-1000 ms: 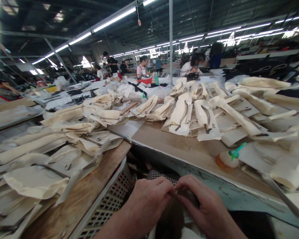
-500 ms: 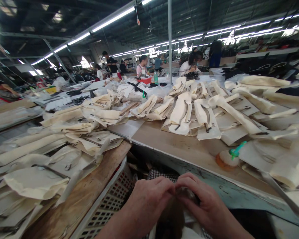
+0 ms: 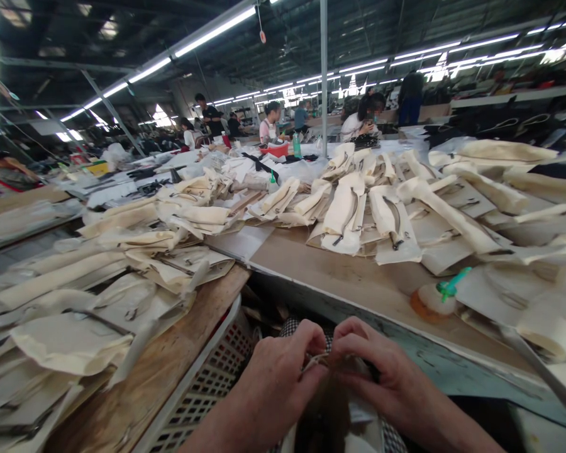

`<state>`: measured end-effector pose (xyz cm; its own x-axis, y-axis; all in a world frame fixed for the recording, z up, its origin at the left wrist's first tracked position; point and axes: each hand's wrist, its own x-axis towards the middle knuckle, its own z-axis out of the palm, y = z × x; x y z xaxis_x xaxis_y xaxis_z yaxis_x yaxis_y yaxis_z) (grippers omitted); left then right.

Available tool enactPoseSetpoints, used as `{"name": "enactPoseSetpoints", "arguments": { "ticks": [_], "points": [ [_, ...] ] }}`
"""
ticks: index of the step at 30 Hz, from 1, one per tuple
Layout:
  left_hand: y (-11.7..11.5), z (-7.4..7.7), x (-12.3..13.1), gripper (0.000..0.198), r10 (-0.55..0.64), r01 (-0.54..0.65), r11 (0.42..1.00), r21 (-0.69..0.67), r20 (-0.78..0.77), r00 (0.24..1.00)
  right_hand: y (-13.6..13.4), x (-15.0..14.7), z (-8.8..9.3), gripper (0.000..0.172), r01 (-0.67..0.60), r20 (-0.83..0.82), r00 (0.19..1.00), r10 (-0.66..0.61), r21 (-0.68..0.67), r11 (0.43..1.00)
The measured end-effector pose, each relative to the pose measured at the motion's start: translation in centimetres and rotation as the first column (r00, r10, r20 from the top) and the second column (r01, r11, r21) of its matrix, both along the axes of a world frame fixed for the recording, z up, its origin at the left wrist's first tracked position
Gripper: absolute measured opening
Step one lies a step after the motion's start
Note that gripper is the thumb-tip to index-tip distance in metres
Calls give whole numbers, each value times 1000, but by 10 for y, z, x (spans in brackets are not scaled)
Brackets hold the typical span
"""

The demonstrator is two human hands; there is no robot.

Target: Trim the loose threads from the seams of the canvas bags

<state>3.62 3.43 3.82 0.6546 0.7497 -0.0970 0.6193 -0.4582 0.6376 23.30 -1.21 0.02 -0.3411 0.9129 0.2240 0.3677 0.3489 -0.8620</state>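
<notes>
My left hand (image 3: 278, 384) and my right hand (image 3: 382, 377) meet low in the view, below the front edge of the worktable (image 3: 358, 277). Both are closed in a pinch, fingertips touching, on a thin tan string or cord (image 3: 317, 360) stretched between them. A dark brown piece (image 3: 325, 415) lies under the hands; what it is cannot be made out. A black-and-white checked fabric (image 3: 290, 326) shows just beyond my fingers.
Cream fabric pieces with dark zips (image 3: 344, 214) lie piled over the table and the wooden bench (image 3: 170, 352) at left. A glue bottle with green nozzle (image 3: 436, 297) lies at right. A white plastic crate (image 3: 207, 390) stands below. Several people work at the far end.
My hands have lifted slightly and my fingers have pulled a little apart, so the tan string now shows between the fingertips.
</notes>
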Motion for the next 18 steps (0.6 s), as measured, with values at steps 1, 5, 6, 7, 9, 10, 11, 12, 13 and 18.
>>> {"name": "enactPoseSetpoints", "arguments": {
  "ticks": [1,5,6,7,9,10,11,12,13,18],
  "points": [
    [0,0,0,12,-2,2,1000,-4,1,1000,1,0,1,19,-11,22,1000,11,6,1000],
    [-1,-2,-2,15,-17,18,1000,-21,28,999,6,2,6,19,-72,143,987,67,34,997],
    [-1,-2,-2,15,-20,21,999,-25,37,999,7,2,7,19,-83,175,982,74,39,996],
    [-1,-3,-3,15,-18,20,999,-27,45,999,8,3,8,19,-90,199,977,80,43,995],
    [-2,-3,-4,14,-12,14,1000,-26,53,999,9,5,9,20,-100,219,972,88,44,994],
    [-2,-3,-4,14,-6,8,1000,-25,52,999,10,6,9,19,-101,214,973,89,44,994],
    [-2,-3,-4,14,3,-2,1000,-26,48,999,10,6,8,17,-102,202,975,91,41,994],
    [-2,-2,-3,14,17,-16,999,-29,43,999,10,6,7,15,-98,186,978,90,34,995],
    [-2,-2,-3,14,35,-33,999,-32,38,999,10,5,6,13,-90,163,983,85,25,996],
    [-3,1,-2,7,113,-108,991,-79,64,992,9,-4,-2,16,29,4,1000,-29,-39,999]
  ]
}}
